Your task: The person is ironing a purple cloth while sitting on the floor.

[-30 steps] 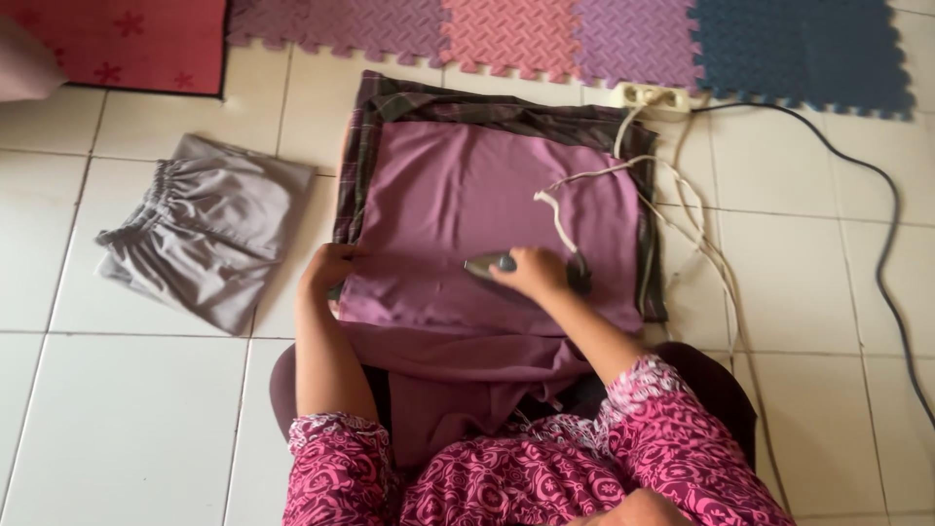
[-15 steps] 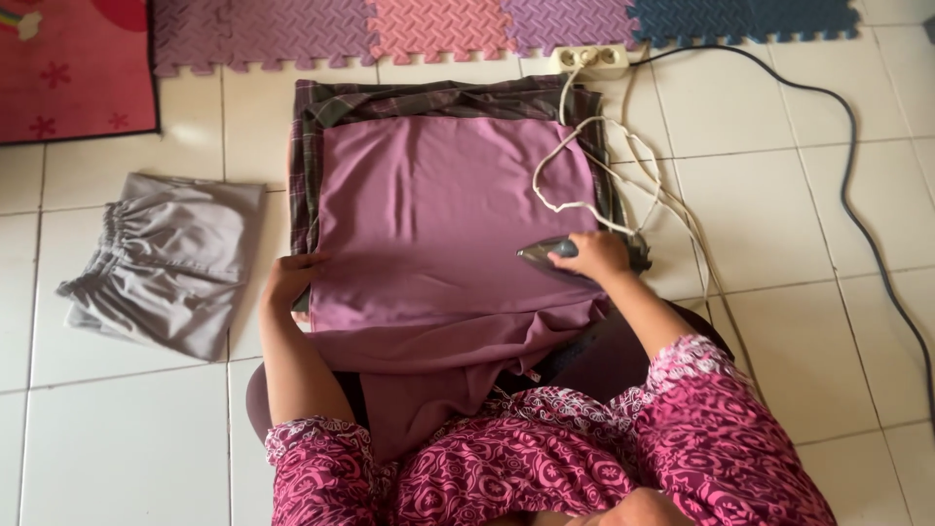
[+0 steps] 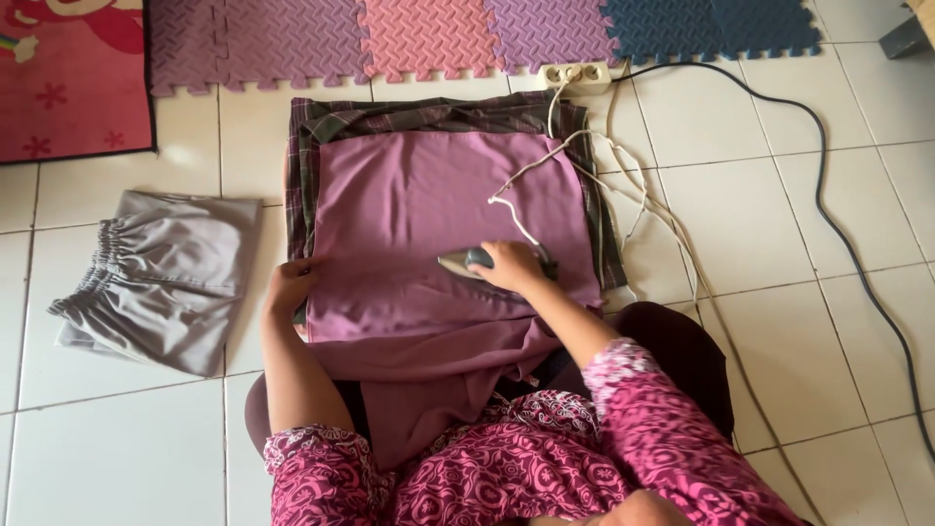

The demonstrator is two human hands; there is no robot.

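A mauve cloth (image 3: 419,209) lies spread flat over a dark plaid blanket (image 3: 409,112) on the tiled floor. My right hand (image 3: 511,265) grips the handle of a grey clothes iron (image 3: 467,263), whose tip points left on the lower middle of the cloth. My left hand (image 3: 290,282) presses flat on the cloth's left edge. The near end of the cloth hangs down into my lap. The iron's white cord (image 3: 526,180) loops over the cloth's right side.
A folded grey garment (image 3: 156,278) with an elastic waistband lies left of the blanket. A white power strip (image 3: 577,74) sits at the far edge, with a dark cable (image 3: 838,234) curving right. Foam mats (image 3: 438,34) and a red rug (image 3: 68,78) lie beyond.
My right hand has slid the iron leftward from the cloth's right edge to its lower middle, and the cord loop followed. My left hand has stayed on the left edge.
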